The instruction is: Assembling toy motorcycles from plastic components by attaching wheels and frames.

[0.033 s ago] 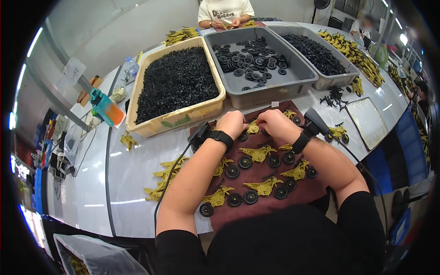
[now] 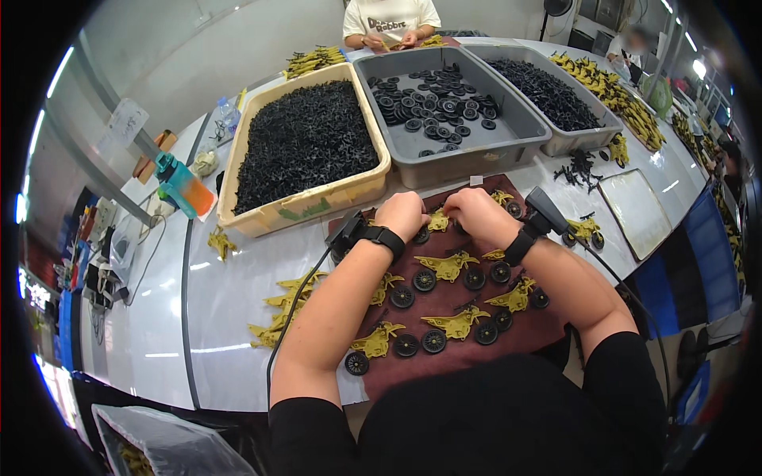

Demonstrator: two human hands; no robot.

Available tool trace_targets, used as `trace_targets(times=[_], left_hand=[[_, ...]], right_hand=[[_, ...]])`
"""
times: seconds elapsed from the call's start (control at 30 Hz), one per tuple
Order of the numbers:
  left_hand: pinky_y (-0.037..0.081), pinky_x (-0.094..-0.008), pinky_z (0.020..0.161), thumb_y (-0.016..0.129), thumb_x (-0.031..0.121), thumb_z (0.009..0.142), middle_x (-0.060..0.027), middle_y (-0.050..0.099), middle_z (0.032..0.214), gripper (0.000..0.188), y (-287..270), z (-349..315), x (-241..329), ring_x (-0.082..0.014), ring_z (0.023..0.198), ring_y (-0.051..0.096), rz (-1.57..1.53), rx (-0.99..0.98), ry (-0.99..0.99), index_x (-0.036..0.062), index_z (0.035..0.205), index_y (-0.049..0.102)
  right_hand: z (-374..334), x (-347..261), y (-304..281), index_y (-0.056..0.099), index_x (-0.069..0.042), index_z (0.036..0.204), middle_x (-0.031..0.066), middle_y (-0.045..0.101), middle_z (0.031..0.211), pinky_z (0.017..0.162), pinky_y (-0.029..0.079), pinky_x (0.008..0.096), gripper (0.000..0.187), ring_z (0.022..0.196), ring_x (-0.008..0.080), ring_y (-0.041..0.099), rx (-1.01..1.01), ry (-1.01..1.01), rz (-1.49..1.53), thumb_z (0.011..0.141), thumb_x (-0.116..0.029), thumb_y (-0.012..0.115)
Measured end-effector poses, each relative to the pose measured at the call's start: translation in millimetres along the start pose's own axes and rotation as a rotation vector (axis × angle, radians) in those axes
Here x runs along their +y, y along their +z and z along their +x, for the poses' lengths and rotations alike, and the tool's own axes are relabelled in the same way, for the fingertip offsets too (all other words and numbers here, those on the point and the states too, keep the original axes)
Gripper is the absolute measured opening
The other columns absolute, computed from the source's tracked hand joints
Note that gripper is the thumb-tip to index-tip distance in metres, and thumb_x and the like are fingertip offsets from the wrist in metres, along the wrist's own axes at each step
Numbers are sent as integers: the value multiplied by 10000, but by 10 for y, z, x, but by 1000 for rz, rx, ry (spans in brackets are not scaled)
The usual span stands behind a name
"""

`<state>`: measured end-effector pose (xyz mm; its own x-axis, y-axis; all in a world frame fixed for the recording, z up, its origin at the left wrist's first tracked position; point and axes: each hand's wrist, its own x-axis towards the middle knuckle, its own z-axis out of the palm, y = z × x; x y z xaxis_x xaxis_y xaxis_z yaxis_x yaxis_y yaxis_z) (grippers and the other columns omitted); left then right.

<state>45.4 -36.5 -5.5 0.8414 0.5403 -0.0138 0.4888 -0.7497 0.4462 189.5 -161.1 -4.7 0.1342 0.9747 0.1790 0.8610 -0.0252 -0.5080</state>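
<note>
My left hand [image 2: 403, 214] and my right hand [image 2: 481, 216] are close together at the far part of a dark red cloth [image 2: 394, 371]. Between them is a yellow toy motorcycle [image 2: 437, 221], partly covered by my fingers. Both hands are closed on it from either side; my fingertips are partly hidden. Nearer to me on the cloth lie several more yellow toy motorcycles with black wheels, among them one in the middle row [image 2: 447, 266] and one in the front row [image 2: 458, 324].
Beyond the cloth stand a cream tub [image 2: 317, 208] of small black parts, a grey tub [image 2: 476, 151] of black wheels and another grey tub [image 2: 583, 141] of black parts. Yellow bodies [image 2: 278, 317] lie left of the cloth. A bottle [image 2: 186, 189] stands far left; a person [image 2: 390, 24] sits opposite.
</note>
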Motion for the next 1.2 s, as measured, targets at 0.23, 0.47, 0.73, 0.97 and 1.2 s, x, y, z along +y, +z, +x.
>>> trace_targets(times=[0.23,0.47,0.73,0.97,1.2], left_hand=[[523,-369,726,718,184,760,-166,696,819,194,37,25,-82,-294,777,680,-170,24,41,41,890,729],[522,-360,717,718,173,754,-173,695,820,197,72,32,-139,-288,767,680,-153,65,35,43,901,732],[515,-389,723,737,207,749,-171,691,819,208,59,-7,-49,-311,779,670,-87,16,-21,46,881,733],[514,-413,728,730,210,759,-170,690,833,209,94,-19,-37,-332,803,663,-59,46,-38,49,892,729],[515,-443,737,733,258,765,-190,682,843,234,79,-101,70,-347,836,657,82,104,-49,73,909,731]], right_hand=[[231,-55,48,708,-16,896,197,671,817,762,514,404,151,826,356,646,56,6,48,785,-73,623],[315,68,194,733,-46,843,165,677,832,769,522,395,145,826,337,655,78,-170,-191,722,-71,657],[462,25,161,743,-83,820,151,678,851,748,535,407,128,846,324,661,-136,-52,-242,710,-97,677],[516,115,194,726,-72,822,155,677,853,749,534,411,118,851,334,656,-149,-234,-310,723,-112,676],[486,-66,32,686,-13,897,151,674,869,673,535,348,137,711,271,647,88,-64,112,788,-72,627]])
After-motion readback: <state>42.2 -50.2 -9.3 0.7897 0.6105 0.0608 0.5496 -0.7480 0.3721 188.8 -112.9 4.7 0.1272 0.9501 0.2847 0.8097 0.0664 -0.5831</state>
